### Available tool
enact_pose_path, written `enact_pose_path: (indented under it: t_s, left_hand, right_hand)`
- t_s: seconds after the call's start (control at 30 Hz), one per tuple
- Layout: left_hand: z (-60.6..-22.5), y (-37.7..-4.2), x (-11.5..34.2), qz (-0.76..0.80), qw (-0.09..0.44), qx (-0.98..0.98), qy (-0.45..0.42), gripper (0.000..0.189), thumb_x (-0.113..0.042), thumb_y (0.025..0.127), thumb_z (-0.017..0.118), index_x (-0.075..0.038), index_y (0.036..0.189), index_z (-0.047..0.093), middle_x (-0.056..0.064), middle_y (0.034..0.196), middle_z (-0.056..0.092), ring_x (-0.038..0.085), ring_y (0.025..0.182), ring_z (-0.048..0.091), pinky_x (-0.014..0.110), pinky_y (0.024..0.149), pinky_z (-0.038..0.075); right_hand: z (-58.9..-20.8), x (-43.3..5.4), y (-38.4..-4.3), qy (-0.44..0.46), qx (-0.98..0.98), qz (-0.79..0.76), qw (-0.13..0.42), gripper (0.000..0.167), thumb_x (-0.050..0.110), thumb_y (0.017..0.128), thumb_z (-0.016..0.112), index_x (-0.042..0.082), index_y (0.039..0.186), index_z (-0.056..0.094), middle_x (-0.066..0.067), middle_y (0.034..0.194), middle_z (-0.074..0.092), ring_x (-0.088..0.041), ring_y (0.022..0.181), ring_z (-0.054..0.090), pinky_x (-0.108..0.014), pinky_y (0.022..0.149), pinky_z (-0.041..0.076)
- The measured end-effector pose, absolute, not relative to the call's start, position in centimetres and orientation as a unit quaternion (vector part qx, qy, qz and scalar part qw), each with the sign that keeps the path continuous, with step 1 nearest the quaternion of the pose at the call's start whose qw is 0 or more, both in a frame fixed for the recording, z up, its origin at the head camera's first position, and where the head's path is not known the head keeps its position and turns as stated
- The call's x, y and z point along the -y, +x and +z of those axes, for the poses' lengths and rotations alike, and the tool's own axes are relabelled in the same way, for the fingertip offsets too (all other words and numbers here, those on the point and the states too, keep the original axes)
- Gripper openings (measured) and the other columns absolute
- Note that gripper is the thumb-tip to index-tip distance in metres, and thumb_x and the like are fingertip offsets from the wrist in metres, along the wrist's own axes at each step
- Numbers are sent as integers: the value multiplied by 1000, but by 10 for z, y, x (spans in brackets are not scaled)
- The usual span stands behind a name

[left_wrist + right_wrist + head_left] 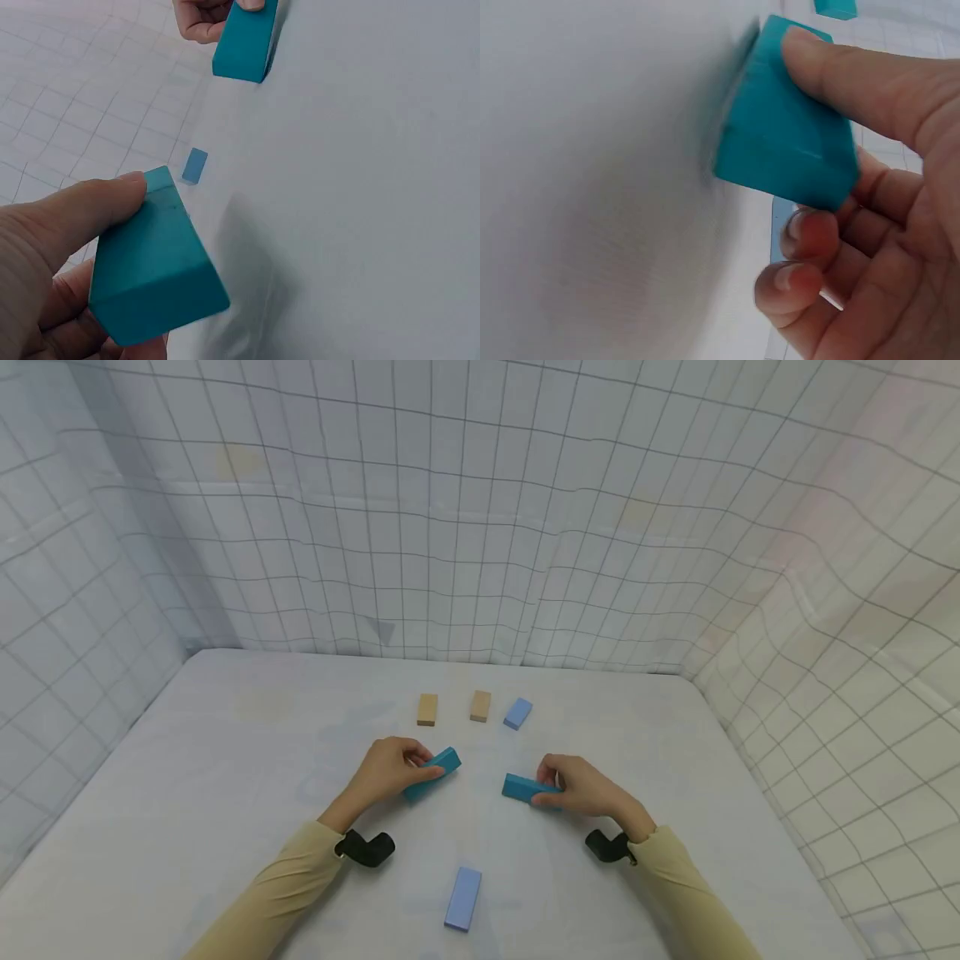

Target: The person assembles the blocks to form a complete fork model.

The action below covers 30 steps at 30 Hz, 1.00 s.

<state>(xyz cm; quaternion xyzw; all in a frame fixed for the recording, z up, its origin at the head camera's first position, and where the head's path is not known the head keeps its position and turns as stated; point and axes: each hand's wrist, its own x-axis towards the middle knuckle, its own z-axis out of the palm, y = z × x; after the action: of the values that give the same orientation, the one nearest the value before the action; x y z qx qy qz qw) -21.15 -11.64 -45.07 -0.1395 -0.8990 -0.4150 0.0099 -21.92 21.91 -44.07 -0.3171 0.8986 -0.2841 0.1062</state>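
Observation:
My left hand (390,770) pinches a long teal block (448,761) between thumb and fingers, left of the table's middle. In the left wrist view, that block tilts, with its shadow to one side on the cloth. On the other side, my right hand (587,787) grips a second teal block (519,787), thumb on one face and fingers behind. The right wrist view has this block (784,124) low by the white surface; whether it touches cannot be told. A gap separates the two teal blocks, whose inner ends point toward each other.
Behind the hands lie a yellow block (427,710), a tan block (481,706) and a small light blue block (517,713). A longer light blue block (462,900) lies near the front, between the forearms. Grid-patterned white curtains (450,527) enclose the white table (262,710).

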Motion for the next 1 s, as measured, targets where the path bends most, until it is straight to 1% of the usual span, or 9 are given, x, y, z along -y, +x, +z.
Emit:
enact_pose_path:
  t_s: [0.2, 0.4, 0.47, 0.63, 0.87, 1.0]
  left_hand:
    - [-448, -208, 106, -464, -24, 879, -104, 28, -34, 76, 80, -9, 83, 71, -3, 72, 64, 12, 67, 58, 31, 60, 47]
    - [-451, -207, 94, -517, -97, 848, -66, 35, -35, 78, 79, -5, 89, 66, 1, 72, 64, 16, 57, 61, 31, 56, 50]
    - [-452, -206, 91, -527, -111, 841, -56, 36, -34, 78, 79, -4, 89, 64, 3, 72, 64, 18, 55, 61, 32, 56, 51]
    - [-456, -203, 84, -521, -107, 845, -55, 35, -35, 79, 78, -5, 88, 63, 2, 67, 64, 18, 50, 60, 31, 53, 50]
    - [-456, -201, 76, -508, -103, 854, -37, 36, -37, 79, 78, -6, 88, 62, 5, 51, 58, 16, 39, 56, 28, 42, 47]
    - [-458, -199, 72, -508, -107, 854, -30, 34, -35, 79, 78, -5, 86, 61, 7, 50, 56, 15, 37, 55, 28, 39, 47]
  right_hand:
    - [-443, -215, -219, -324, -900, -288, 54, 21, 31, 87, 71, 17, 91, 55, 9, 79, 52, -8, 63, 46, -25, 56, 41]
    - [-442, -212, -219, -314, -900, -300, 37, 19, 27, 89, 69, 16, 92, 54, 8, 80, 53, -8, 62, 46, -25, 56, 41]
    - [-441, -211, -219, -314, -899, -304, 33, 19, 28, 89, 69, 16, 92, 55, 8, 81, 53, -8, 61, 45, -25, 55, 40]
    - [-442, -210, -217, -314, -898, -306, 28, 21, 28, 89, 69, 14, 94, 54, 8, 81, 53, -6, 60, 44, -25, 54, 39]
    - [-441, -208, -215, -313, -900, -302, 23, 20, 26, 89, 69, 14, 95, 54, 8, 82, 53, -7, 60, 44, -25, 55, 39]
    - [-442, -209, -215, -315, -901, -299, 18, 20, 26, 89, 69, 13, 95, 54, 8, 81, 52, -7, 60, 44, -25, 55, 39]
